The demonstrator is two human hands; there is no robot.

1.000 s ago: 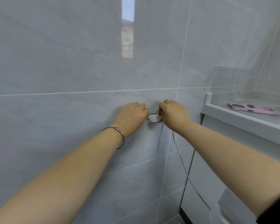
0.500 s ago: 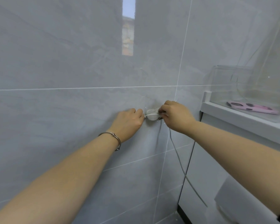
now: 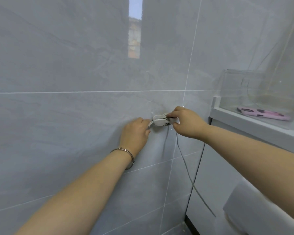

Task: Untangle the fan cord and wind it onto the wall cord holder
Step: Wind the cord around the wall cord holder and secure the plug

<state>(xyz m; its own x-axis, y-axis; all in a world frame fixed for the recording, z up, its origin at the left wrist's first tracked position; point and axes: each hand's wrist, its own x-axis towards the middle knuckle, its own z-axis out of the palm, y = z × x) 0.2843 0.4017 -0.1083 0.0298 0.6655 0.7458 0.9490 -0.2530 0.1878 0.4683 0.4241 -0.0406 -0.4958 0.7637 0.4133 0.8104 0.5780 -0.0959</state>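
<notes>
Grey tiled wall [image 3: 75,65] — white cabinet [image 3: 215,175] rightward

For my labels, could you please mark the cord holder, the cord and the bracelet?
cord holder [image 3: 159,122]: head view, white front.
cord [image 3: 185,167]: head view, hanging stretch.
bracelet [image 3: 126,150]: head view, top of band.

left hand [image 3: 134,134] and right hand [image 3: 188,123] either side of the white cord holder [image 3: 159,120]; fan cord [image 3: 185,164] below

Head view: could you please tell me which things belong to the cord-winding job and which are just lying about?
Job: fan cord, wall cord holder, left hand, right hand.
Lying about: pink phone, clear box, white shelf.
</notes>
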